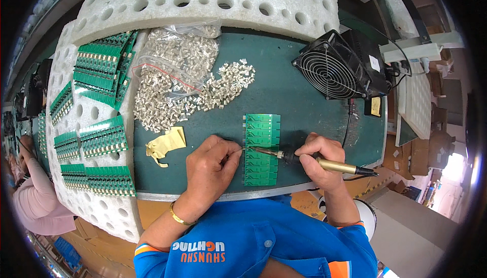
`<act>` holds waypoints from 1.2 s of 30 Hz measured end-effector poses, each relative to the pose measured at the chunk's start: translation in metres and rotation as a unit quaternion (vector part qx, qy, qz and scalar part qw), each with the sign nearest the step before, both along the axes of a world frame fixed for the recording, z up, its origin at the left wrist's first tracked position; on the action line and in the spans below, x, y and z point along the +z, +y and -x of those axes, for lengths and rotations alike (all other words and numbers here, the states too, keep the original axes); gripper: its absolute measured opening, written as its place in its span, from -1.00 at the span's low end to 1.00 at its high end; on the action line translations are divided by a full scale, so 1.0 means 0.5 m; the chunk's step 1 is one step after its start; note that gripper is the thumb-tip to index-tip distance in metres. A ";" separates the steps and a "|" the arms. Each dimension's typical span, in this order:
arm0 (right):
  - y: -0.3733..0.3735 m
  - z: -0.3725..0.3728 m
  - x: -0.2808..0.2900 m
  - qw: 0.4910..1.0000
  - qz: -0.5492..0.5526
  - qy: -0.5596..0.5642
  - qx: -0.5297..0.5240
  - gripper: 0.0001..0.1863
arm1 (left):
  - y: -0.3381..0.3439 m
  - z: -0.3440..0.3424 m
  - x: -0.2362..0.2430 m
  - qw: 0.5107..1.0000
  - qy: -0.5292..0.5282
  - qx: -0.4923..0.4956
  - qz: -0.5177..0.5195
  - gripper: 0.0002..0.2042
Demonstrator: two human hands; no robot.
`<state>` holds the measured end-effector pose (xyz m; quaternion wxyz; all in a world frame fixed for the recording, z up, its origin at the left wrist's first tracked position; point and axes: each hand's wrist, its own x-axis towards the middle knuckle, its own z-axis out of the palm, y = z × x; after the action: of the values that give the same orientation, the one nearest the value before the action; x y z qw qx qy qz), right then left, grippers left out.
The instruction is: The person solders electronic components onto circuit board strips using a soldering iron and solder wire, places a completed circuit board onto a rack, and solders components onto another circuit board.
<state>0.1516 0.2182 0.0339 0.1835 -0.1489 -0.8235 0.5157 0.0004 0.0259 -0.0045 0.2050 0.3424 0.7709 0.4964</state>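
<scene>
A green circuit board panel (261, 171) lies on the dark green mat (289, 49). My left hand (212, 169) is closed in a pinch at the panel's left edge, holding something too small to make out. My right hand (319, 161) grips a soldering iron (341, 166) with a gold handle, its tip reaching onto the panel near my left fingertips. A heap of small metal connectors (229, 82) and a plastic bag of the same parts (177, 49) lie beyond my left hand, with a crumpled yellow piece (167, 141) nearer it.
Perforated white foam blocks (94, 212) hold several board panels (101, 59) at left and back. A black fan (329, 64) stands at back right, a cable running from it. A co-worker's arm (38, 181) shows at far left; cardboard boxes (436, 131) are at right.
</scene>
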 end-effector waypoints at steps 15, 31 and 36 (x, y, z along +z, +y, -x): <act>0.006 0.010 -0.008 1.000 0.002 0.005 0.014 -0.90 | 0.004 -0.002 -0.003 0.999 0.034 -0.004 0.000 -0.93; 0.007 0.005 -0.001 0.999 -0.022 0.027 0.028 -0.92 | 0.000 -0.001 0.005 1.000 -0.001 0.015 -0.005 -0.94; 0.010 -0.008 0.008 0.999 -0.011 0.046 0.006 -0.92 | -0.015 0.004 0.006 0.999 -0.029 0.041 -0.007 -0.91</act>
<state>0.1558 0.2233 0.0380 0.2198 -0.1178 -0.8204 0.5145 -0.0016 0.0184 -0.0016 0.2043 0.2972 0.7746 0.5196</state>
